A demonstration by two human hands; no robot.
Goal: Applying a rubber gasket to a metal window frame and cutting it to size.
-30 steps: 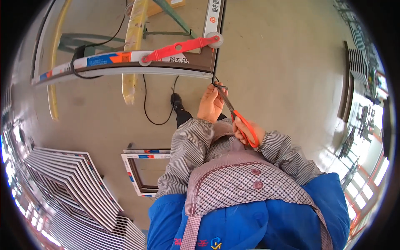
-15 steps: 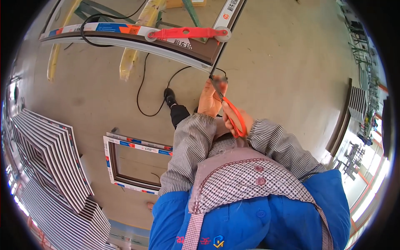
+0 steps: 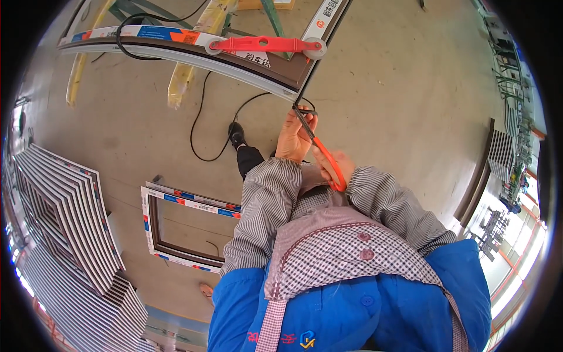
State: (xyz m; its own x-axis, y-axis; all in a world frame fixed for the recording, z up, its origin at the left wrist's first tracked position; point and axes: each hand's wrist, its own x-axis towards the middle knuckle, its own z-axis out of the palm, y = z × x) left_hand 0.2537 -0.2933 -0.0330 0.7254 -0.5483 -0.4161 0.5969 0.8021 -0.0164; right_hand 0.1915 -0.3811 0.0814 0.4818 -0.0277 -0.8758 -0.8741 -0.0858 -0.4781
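My right hand [image 3: 339,165] is closed around the orange-handled scissors [image 3: 325,154], whose blades point up and away toward the near corner of a brown window frame [image 3: 296,76]. Just below that corner, my left hand [image 3: 295,138] pinches a thin black strip [image 3: 306,110] that curls beside the blade tips. Whether the blades touch the strip I cannot tell. Across the frame lies a red double-wheeled roller tool [image 3: 264,43], apart from both hands.
Yellow-wrapped supports [image 3: 180,82] stand under the frame. A black cable [image 3: 194,129] loops over the floor near my shoe [image 3: 237,135]. A smaller frame [image 3: 153,229] rests at lower left, beside stacked striped profiles [image 3: 76,223]. Long dark profiles [image 3: 478,176] lie at right.
The scissors' handles look narrower than before, and the black strip shows more clearly by the blade tips. Both hands stay at the frame corner. The view has shifted slightly.
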